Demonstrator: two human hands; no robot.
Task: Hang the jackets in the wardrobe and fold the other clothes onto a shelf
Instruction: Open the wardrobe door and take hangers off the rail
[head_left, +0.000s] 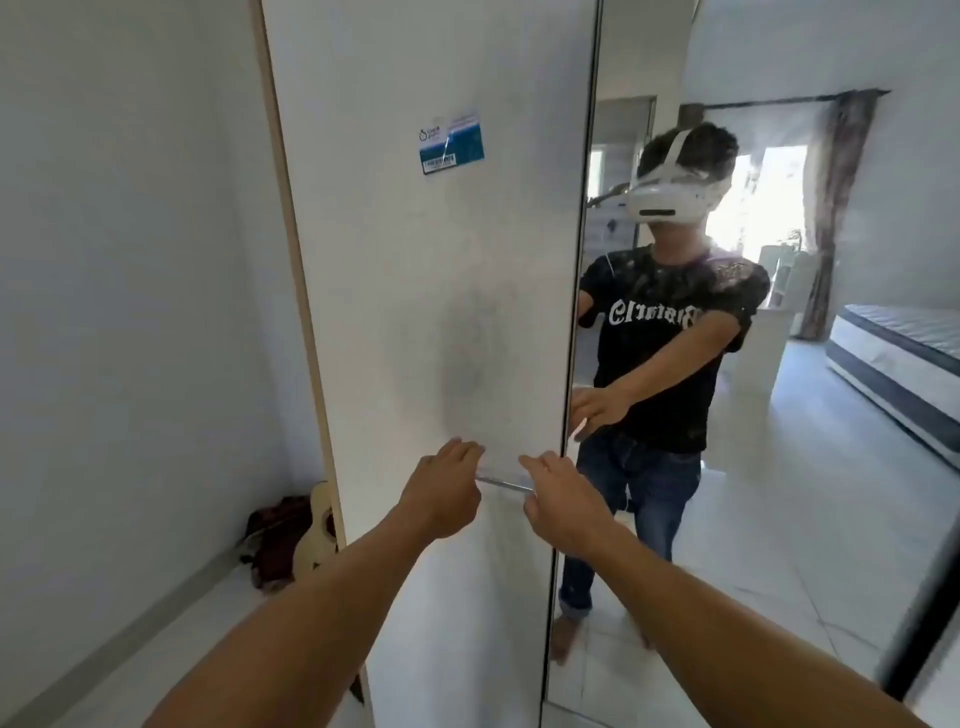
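Head view. Both bare forearms reach forward to a tall white wardrobe door (415, 312), a flat panel with a pale wooden edge strip along its left side. A slim silver metal bar handle (503, 483) runs low across the door, between the two hands. The left hand (441, 493) is at the handle's left end, fingers bent forward against the door; whether they actually close round the bar cannot be told, since the back of the hand hides them. The right hand (563, 506) is at the right end, fingers extended toward the door edge, thumb low near the bar; its hold cannot be told either.

A small blue-and-white sticker label (451, 141) sits on the upper door. A grey smudge marks the panel above the hands.

Just right of the white door stands a full-height mirror panel (831, 519) (it reflects the person in a black printed T-shirt, blue jeans and a white headset, plus a mattress on a tiled floor and a curtained window).

Left of the wardrobe, in the corner by the white wall, a light wooden guitar body (316, 540) leans beside a dark reddish-brown bundle of cloth (272, 545) on the floor. No jackets or hangers are in view.
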